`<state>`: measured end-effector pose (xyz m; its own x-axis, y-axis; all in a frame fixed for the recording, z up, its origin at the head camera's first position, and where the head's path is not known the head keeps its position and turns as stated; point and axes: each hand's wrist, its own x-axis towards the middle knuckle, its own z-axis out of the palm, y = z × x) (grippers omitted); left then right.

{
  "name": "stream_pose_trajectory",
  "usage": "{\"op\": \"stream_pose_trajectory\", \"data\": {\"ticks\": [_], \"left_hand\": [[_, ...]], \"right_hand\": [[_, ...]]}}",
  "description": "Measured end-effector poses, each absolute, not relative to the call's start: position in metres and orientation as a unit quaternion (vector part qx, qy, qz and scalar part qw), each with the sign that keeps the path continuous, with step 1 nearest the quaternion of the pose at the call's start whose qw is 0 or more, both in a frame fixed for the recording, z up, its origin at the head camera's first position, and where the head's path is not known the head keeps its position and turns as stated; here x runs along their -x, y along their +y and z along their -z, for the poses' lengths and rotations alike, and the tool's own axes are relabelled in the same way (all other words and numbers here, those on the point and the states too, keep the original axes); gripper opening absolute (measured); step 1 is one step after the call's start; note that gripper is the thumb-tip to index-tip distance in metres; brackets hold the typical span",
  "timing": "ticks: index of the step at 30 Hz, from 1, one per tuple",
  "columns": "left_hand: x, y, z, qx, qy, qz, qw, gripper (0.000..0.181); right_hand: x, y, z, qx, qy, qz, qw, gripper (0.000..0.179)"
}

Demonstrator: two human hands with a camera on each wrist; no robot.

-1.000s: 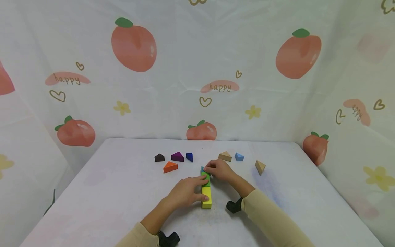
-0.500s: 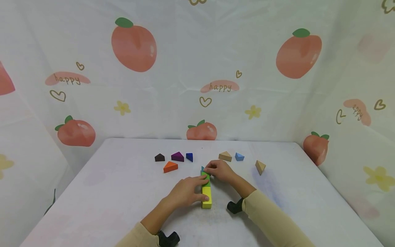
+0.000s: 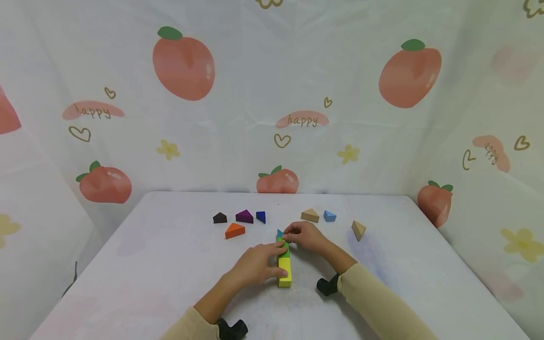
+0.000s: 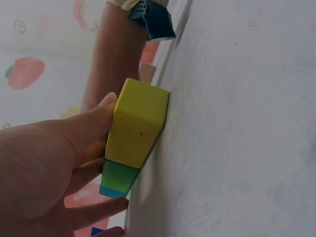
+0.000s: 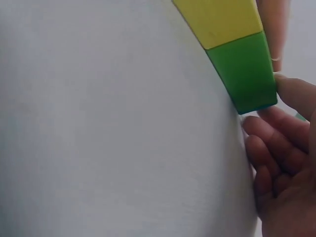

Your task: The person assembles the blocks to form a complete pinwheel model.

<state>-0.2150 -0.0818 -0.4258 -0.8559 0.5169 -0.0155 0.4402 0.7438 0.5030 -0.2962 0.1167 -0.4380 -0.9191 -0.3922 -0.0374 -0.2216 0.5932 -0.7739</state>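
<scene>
A yellow block and a green block lie end to end on the table, with a small blue triangular block at the far end. My left hand comes from the left, fairly straight fingers resting on the green block and thumb on the yellow one. From the right, my right hand pinches the blue triangular block, thumb near the top of the green block. Its other fingers curl beside the end of the row, and most of the blue block is hidden.
Back left on the table lie black, purple, dark blue and orange blocks. Back right are two wooden blocks and a light blue one. A printed curtain stands behind.
My right hand and forearm have shifted slightly to the right, and a little more of the blue triangular block shows. The left hand and the row have stayed nearly still.
</scene>
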Motion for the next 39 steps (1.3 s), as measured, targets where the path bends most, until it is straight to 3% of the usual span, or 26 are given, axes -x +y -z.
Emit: {"op": "stream_pose_trajectory", "data": {"ticks": [7,14,29,39], "left_hand": [[0.214,-0.083,0.425,-0.254,0.931,-0.251,0.077,0.066],[0.214,-0.083,0.425,-0.251,0.932,-0.249,0.078,0.066],[0.214,-0.083,0.426,-0.241,0.932,-0.258,0.085,0.065],[0.214,-0.082,0.426,-0.241,0.932,-0.258,0.085,0.065]], "right_hand": [[0.301,0.123,0.429,0.189,0.886,0.395,0.152,0.020],[0.305,0.126,0.418,0.190,0.895,0.371,0.158,0.021],[0.320,0.142,0.395,0.193,0.937,0.291,0.018,0.016],[0.334,0.160,0.399,0.196,0.947,0.253,-0.035,0.015]]}}
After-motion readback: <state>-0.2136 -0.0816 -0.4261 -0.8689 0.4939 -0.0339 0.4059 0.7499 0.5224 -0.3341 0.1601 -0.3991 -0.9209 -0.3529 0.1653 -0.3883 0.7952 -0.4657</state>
